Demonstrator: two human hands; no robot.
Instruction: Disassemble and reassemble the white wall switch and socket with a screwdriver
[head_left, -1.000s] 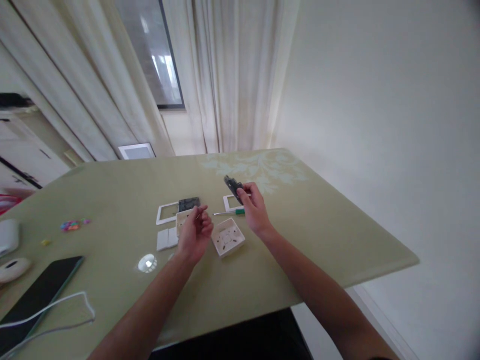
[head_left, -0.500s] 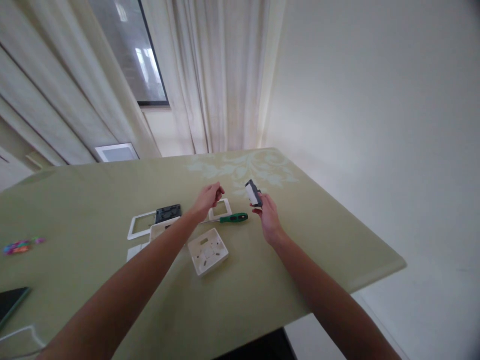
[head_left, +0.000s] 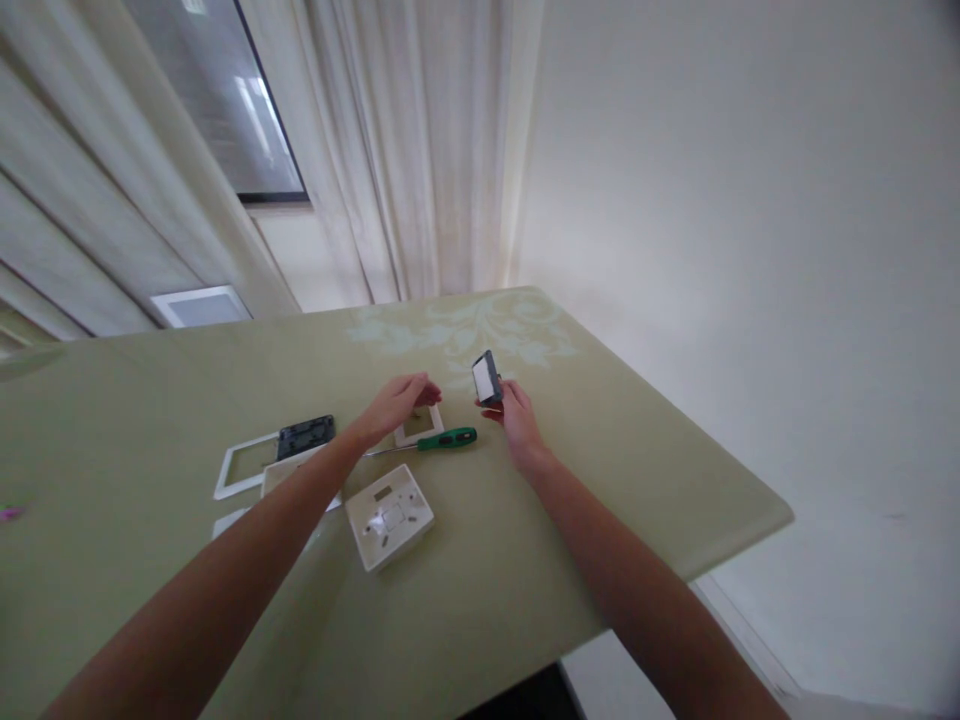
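Observation:
In my right hand [head_left: 520,425] is a wall switch module [head_left: 487,379] with a white face and dark grey rim, held tilted above the table. My left hand [head_left: 399,404] hovers beside it with fingers curled together; whatever they pinch, if anything, is hidden. Below the left hand a small white frame [head_left: 433,432] lies partly covered. A green-handled screwdriver [head_left: 448,438] rests just in front of that frame, its shaft pointing left. Nearer to me sits an open white mounting box [head_left: 391,515], its hollow side up.
Left of my left forearm lie a white cover frame [head_left: 234,470], a dark backing plate [head_left: 306,437] and a second white box [head_left: 279,474], partly hidden by the arm. A green cloth [head_left: 525,560] covers the table. A wall [head_left: 712,250] rises to the right.
The view has turned to the right, so the table items sit further left. The switch module has been turned to show more of its white face. My left fingers have tipped downward.

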